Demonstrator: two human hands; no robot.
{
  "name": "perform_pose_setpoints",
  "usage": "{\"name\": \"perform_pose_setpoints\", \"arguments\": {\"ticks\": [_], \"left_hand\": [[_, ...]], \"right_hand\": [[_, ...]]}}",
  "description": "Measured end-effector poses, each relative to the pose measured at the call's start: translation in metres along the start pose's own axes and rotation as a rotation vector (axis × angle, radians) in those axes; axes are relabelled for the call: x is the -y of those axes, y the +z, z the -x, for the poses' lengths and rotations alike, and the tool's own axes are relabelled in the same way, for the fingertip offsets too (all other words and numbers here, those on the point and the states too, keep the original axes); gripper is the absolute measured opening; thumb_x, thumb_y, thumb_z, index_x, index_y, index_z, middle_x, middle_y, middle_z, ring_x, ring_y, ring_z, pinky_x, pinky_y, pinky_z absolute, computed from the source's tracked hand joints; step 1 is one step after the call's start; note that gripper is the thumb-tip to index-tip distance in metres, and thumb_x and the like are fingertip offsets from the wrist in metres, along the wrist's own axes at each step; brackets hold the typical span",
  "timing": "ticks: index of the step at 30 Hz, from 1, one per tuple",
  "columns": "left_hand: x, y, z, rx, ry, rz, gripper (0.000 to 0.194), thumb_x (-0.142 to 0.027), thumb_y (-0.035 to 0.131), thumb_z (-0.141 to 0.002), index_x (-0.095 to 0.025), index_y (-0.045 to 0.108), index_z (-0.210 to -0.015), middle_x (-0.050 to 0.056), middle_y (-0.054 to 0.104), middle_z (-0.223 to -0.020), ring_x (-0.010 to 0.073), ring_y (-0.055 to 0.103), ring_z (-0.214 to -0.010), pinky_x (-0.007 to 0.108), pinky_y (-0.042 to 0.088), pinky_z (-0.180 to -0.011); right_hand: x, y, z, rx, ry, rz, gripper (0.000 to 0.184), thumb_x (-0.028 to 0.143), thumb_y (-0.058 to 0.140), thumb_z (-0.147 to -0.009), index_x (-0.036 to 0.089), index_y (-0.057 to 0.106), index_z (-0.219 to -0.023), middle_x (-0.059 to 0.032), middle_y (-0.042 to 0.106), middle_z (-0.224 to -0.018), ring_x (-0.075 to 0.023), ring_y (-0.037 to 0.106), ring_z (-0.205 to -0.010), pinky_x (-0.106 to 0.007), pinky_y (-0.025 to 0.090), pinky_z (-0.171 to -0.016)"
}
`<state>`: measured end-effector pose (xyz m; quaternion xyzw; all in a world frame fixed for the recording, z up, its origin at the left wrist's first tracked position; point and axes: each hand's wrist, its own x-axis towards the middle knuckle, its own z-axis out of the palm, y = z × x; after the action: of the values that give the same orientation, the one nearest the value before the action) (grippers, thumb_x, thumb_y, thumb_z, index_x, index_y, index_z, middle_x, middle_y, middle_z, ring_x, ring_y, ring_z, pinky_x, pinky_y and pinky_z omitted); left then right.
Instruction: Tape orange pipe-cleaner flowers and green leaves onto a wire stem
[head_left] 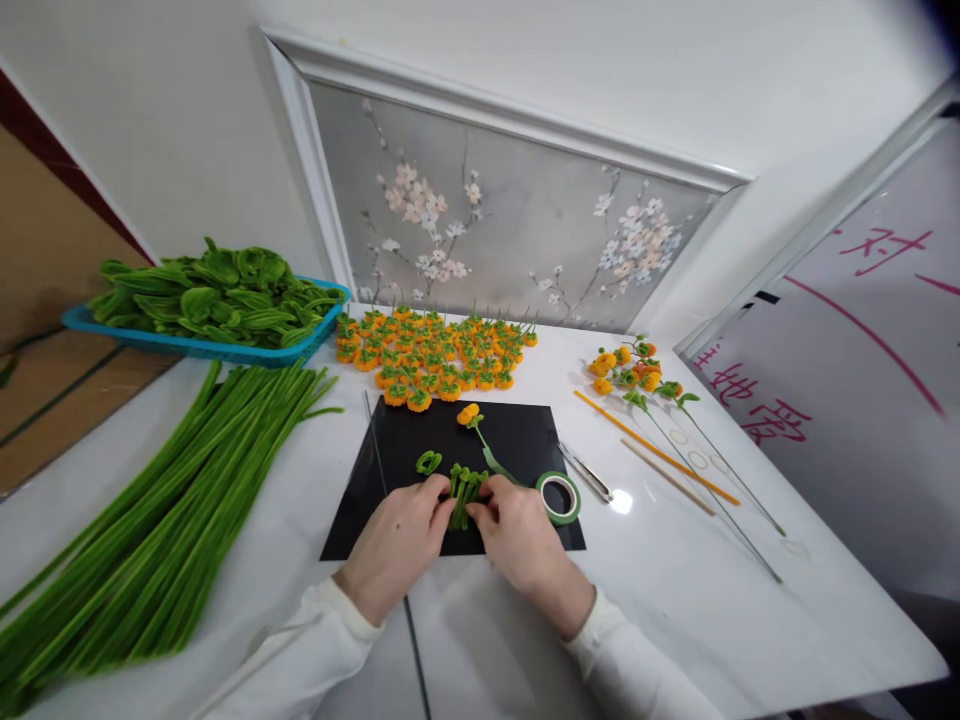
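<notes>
Several short folded green pipe cleaner pieces [466, 496] lie side by side on a black mat [525, 430]. My left hand [401, 537] pinches their left edge between thumb and fingers. On the opposite edge, the thumb and fingers of my right hand [523, 532] are closed in the same way. A small looped green piece [428, 462] rests on the mat beyond my left hand. Further up is an orange flower [468, 414] with green tape along its stem, running toward the tape roll [572, 497] beside my right hand. My fingertips partly cover the pieces.
Long green pipe cleaners [172, 510] spread across the left side, below a blue tray [285, 352] heaped with green leaves. Many orange flower heads [442, 360] stand behind the mat. Tweezers [586, 472], sticks [656, 445] and finished flower stems [630, 372] lie to the right.
</notes>
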<state>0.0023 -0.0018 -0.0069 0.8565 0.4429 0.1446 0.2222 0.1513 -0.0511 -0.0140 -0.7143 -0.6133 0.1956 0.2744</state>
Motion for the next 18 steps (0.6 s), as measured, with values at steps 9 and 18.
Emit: {"name": "perform_pose_setpoints", "arguments": {"ticks": [9,18], "left_hand": [[0.006,-0.006,-0.007,-0.087,-0.034,0.186,0.013,-0.018,0.041,-0.082,-0.021,0.052,-0.076,-0.005,0.053,-0.046,0.0166,0.057,-0.039,0.025,0.036,-0.042],[-0.004,-0.024,-0.032,-0.157,0.028,0.509,0.021,-0.033,0.056,-0.077,-0.019,0.058,-0.062,-0.005,0.056,-0.046,0.0101,0.05,-0.033,0.02,0.036,-0.036]], "right_hand": [[0.0,0.017,-0.016,-0.126,-0.168,-0.03,0.004,0.015,0.06,-0.078,0.017,0.064,-0.079,-0.0066,0.068,-0.066,-0.0206,0.065,-0.06,-0.025,0.044,-0.055],[-0.014,0.013,-0.002,-0.235,-0.312,-0.155,0.025,0.018,0.043,-0.09,0.019,0.066,-0.079,0.0001,0.063,-0.059,-0.0135,0.06,-0.052,-0.022,0.045,-0.055]]}}
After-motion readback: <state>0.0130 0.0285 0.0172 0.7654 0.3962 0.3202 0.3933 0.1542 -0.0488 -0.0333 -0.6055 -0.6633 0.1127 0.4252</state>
